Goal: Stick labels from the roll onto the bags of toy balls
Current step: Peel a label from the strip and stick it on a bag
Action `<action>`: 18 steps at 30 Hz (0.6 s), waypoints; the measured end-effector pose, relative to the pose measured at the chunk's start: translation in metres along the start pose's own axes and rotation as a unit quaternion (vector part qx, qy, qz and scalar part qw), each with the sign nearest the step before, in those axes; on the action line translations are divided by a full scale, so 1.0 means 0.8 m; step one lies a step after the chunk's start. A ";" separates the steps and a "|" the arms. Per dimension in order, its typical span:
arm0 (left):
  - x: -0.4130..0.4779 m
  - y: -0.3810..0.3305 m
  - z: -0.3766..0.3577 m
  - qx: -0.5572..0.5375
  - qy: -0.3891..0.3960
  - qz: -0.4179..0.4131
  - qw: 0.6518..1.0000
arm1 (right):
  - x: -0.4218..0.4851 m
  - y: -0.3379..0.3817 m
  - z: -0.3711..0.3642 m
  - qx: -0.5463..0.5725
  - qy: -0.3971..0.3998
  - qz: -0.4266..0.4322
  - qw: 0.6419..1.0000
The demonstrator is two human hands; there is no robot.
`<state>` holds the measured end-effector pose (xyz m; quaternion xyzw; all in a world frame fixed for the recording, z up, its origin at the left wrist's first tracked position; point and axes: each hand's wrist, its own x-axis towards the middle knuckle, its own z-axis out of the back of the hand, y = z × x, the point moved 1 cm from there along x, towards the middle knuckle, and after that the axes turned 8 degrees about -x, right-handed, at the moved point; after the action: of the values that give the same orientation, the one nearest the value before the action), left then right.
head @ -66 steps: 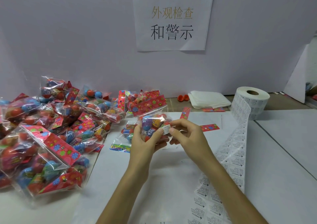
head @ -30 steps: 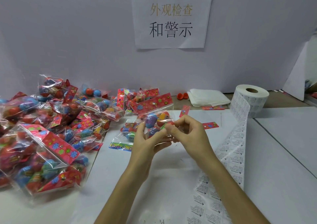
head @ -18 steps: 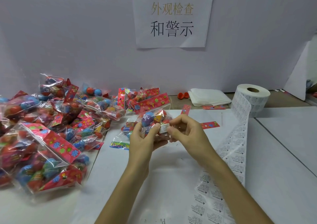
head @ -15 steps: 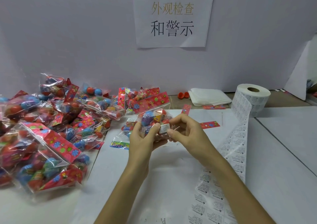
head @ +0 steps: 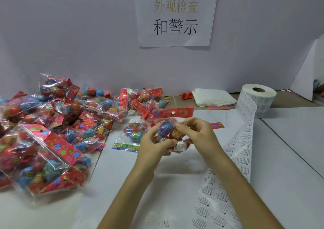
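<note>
Two hands hold a clear bag of toy balls (head: 165, 127) just above the table (head: 289, 158), near the middle of the view. The left hand (head: 152, 146) grips the bag from its 7 o'clock side, with the fingers curled round it and the thumb lying across the front. The right hand (head: 198, 134) comes in from 4 o'clock, its bent fingers pinching the bag's upper part beside a blue ball. The bag's red flowered header card (head: 175, 113) sticks out at 12 o'clock of the hands. A small white label (head: 180, 146) with black print sits on the lower front of the bag, just beside the tip of the left thumb.

The roll (head: 257, 99) of labels stands on end at 2 o'clock of the hands, well apart from them. Its strip of labels (head: 242, 141) runs off the roll and down the table towards 5 o'clock, partly hidden by the right forearm. A heap of bags (head: 52, 123) of the same kind fills the table from 8 to 10 o'clock. A second bag (head: 135, 135) lies flat just beside the left hand at 9 o'clock. A stack of white sheets (head: 213, 99) rests at 1 o'clock by the wall (head: 70, 35), and a paper sign (head: 175, 14) hangs on the wall at 12 o'clock.
</note>
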<state>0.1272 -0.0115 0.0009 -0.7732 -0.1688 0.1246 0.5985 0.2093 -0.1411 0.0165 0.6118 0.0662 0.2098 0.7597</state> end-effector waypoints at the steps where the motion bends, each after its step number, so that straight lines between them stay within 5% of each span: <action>1: 0.000 0.000 0.000 0.009 0.000 0.001 1.000 | 0.001 -0.001 0.001 -0.007 -0.005 -0.003 1.000; 7: -0.004 0.000 -0.008 0.020 0.024 0.036 0.999 | 0.003 -0.005 0.005 -0.041 -0.041 0.003 0.998; 18: -0.003 0.001 -0.004 0.017 -0.044 0.005 0.999 | 0.002 -0.003 0.004 -0.076 0.011 -0.024 0.997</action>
<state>0.1266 -0.0154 0.0013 -0.7573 -0.1890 0.1646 0.6030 0.2123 -0.1437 0.0149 0.5486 0.0732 0.2024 0.8079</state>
